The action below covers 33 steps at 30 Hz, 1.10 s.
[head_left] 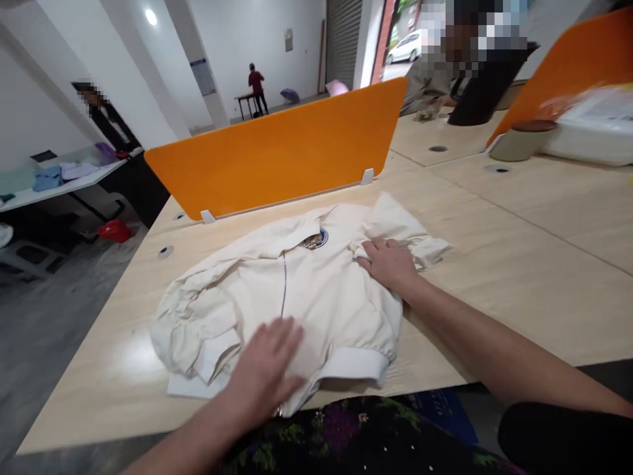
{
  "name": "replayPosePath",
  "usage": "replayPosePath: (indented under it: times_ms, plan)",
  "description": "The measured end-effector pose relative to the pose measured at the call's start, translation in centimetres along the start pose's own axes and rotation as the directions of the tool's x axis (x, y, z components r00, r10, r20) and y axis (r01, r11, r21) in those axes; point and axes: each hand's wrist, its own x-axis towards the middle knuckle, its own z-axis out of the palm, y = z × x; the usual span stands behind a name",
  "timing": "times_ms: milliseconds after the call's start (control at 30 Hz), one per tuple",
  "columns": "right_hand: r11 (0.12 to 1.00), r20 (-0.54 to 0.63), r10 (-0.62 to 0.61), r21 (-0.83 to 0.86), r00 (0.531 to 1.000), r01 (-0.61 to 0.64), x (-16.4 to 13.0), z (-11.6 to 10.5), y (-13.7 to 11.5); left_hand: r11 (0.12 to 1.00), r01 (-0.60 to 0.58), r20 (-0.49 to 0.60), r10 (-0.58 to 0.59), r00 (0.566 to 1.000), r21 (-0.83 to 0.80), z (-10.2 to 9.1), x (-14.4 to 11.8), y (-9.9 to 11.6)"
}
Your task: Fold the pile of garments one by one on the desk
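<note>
A cream zip-up jacket lies spread on the light wood table, front side up, with a metal zipper and a round dark emblem near the collar. My left hand, a little blurred, is over the lower front beside the zipper, fingers stretched out and holding nothing. On the bunched sleeve at the right rests my right hand, its fingers laid over the cloth. The other sleeve is folded in across the jacket's left side, its cuff near the hem.
An orange divider stands behind the jacket. Farther right are a tilted black object, a round-topped container and plastic-wrapped goods. Several other people are in the background. A red bucket is on the floor at left.
</note>
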Motion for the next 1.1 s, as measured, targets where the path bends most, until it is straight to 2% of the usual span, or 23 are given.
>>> replayPosePath:
  times_ms: [67, 133, 233, 333, 433, 533, 667, 767, 867, 933, 1000, 1067, 1100]
  plan:
    - [1.000, -0.001, 0.025, -0.002, 1.000, -0.025, 0.9, 0.5, 0.4, 0.992, -0.126, 0.050, 0.126, 0.991, -0.005, 0.7, -2.4, 3.4]
    - [0.999, -0.001, 0.048, 0.002, 0.999, -0.048, 1.8, 1.0, 0.6, 0.988, -0.151, 0.035, 0.151, 0.988, 0.020, 1.2, -4.1, 4.6]
    - [0.997, 0.004, 0.072, -0.010, 0.997, -0.072, 2.5, 1.3, 0.6, 0.994, -0.086, 0.018, 0.085, 0.996, 0.061, 1.7, -5.7, 3.8]
    - [0.996, 0.002, 0.084, -0.034, 0.996, -0.084, 2.4, 1.1, 0.3, 0.996, -0.061, 0.103, 0.054, 0.993, 0.065, 1.8, -6.5, 2.6]
    - [0.997, -0.001, 0.062, -0.052, 0.998, -0.062, 1.5, 0.7, -0.1, 0.997, -0.082, 0.164, 0.079, 0.983, 0.012, 1.2, -7.0, 1.4]
    - [0.998, -0.018, 0.017, -0.056, 1.000, -0.018, 0.6, 0.5, 0.1, 0.998, -0.026, 0.168, 0.035, 0.985, -0.053, 0.1, -7.2, -0.1]
    - [1.000, -0.026, -0.020, -0.025, 0.999, 0.019, 0.1, 0.6, 1.4, 0.986, 0.101, 0.193, -0.074, 0.978, -0.132, -1.9, -6.5, -0.9]
    - [1.000, -0.052, -0.018, 0.014, 0.998, 0.019, 0.7, 0.9, 2.7, 0.978, 0.149, 0.252, -0.110, 0.962, -0.143, -3.4, -5.6, 0.5]
    - [0.997, -0.043, -0.024, 0.071, 0.999, 0.027, 1.7, 1.0, 3.5, 0.973, 0.052, 0.290, 0.016, 0.957, -0.225, -4.3, -4.6, 2.7]
    - [0.992, -0.022, -0.073, 0.104, 0.997, 0.075, 2.1, 0.9, 3.4, 0.953, -0.018, 0.294, 0.112, 0.949, -0.304, -4.3, -3.5, 3.2]
    - [0.980, -0.025, -0.155, 0.123, 0.988, 0.156, 1.9, 1.0, 3.0, 0.971, 0.006, 0.233, 0.051, 0.971, -0.240, -3.9, -1.8, 2.2]
    - [0.961, -0.052, -0.239, 0.130, 0.970, 0.244, 1.2, 1.1, 2.4, 0.993, 0.117, 0.075, -0.114, 0.991, -0.031, -3.0, 0.2, -0.5]
    - [0.951, -0.071, -0.272, 0.135, 0.960, 0.279, 0.6, 1.2, 2.1, 0.979, 0.185, -0.014, -0.185, 0.983, 0.081, -2.5, 1.3, -2.2]
